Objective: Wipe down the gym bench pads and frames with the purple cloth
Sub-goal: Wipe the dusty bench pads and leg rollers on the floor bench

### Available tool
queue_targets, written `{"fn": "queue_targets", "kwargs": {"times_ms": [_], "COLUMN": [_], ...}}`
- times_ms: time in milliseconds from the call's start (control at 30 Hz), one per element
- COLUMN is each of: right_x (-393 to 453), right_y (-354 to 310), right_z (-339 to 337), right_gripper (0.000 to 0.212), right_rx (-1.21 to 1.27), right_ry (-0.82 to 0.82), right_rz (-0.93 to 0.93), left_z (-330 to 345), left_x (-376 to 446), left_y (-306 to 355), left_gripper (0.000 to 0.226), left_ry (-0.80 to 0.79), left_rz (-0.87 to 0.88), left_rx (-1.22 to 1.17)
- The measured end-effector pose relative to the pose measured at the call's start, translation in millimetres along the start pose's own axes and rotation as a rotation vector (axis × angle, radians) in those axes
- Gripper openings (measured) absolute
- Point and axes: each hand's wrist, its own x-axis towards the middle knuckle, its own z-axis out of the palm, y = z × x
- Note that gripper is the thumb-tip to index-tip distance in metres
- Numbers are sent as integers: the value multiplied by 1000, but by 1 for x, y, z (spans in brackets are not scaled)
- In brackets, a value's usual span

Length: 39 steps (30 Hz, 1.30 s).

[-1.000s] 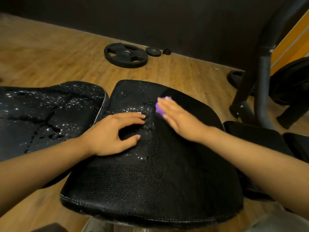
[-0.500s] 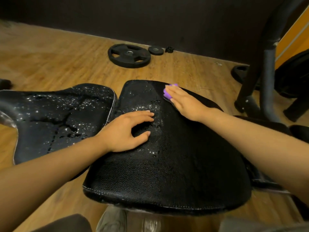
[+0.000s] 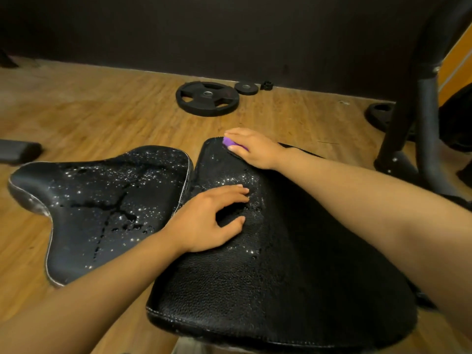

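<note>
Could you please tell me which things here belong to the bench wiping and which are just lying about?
Job: purple cloth under right hand; near pad steadied by left hand; wet far pad.
Lying about: large weight plate, small plate.

a large black rubber weight plate point(image 3: 207, 98) with a steel centre ring and three grip slots lies flat on the brown wood-plank floor point(image 3: 89, 116). just right of that plate sits a small black round weight plate point(image 3: 246, 88), and right of that again, apart from it, a tiny black collar clamp point(image 3: 267, 85). all three lie close to the dark wall point(image 3: 204, 31) behind the large plate. well to the plate's right, another black plate point(image 3: 380, 115) lies partly hidden behind a dark metal machine post point(image 3: 429, 139). far left of the plate, a dark grey flat block point(image 3: 19, 151) rests on the floor.
</note>
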Motion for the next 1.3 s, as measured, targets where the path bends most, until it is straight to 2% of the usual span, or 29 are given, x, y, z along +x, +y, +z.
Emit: {"fn": "queue_targets", "kwargs": {"times_ms": [100,200,333,467,533,700,800,900,967,1100,1300], "right_x": [39,38,-20,-107,-121,-55,23,80,81,12,-119], "right_y": [-21,-17,19,47,52,31,-5,-40,-46,-31,12], "right_z": [5,11,-1,-18,-19,-9,4,23,28,17,-12], "right_gripper": [37,39,43,49,49,41,35,30,30,38,47], "right_rx": [-31,-12,80,84,102,45,24,-50,-74,83,109], "right_ry": [-60,-31,14,10,-9,55,-47,-230,-215,-60,-92], "right_rz": [-93,-175,-208,-135,-112,-175,-213,-155,-178,-285,-175], "left_z": [-1,-2,-2,0,0,1,0,-2,-2,-1,-1], "left_x": [0,-1,0,0,1,2,2,0,-1,-2,-3], "left_y": [1,2,1,-2,-3,-2,-1,1,1,0,-4], "left_gripper": [44,42,43,42,42,40,40,41,42,42,44], "left_ry": [9,-6,-6,14,19,22,17,0,-12,0,24], "left_rz": [15,26,23,28,29,36,31,16,14,26,13], "left_rx": [1,13,17,9,3,1,11,18,21,6,1]}}
